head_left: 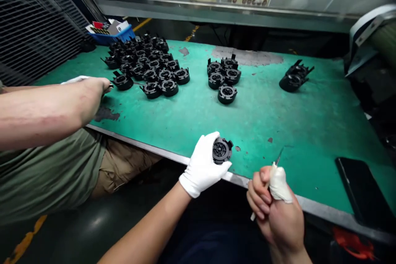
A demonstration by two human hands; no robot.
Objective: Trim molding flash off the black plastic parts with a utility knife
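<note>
My left hand (202,167), in a white glove, is closed around the rim of a round black plastic part (221,151). The part's ribbed face is turned up, just above the front edge of the green bench. My right hand (275,202) is bare except for a white cover on the thumb. Its fingers wrap a slim craft knife (279,156) whose thin blade points up and away. The blade is apart from the black part. A loose black part (227,93) lies beyond my left hand, with a small cluster of similar parts (216,79) behind it.
Many more black parts (150,75) crowd the left of the green bench (185,119). A few stacked ones (292,80) stand right. A phone (361,187) lies at the right edge. At left are a co-worker's arm (52,107) and a blue bin (116,36).
</note>
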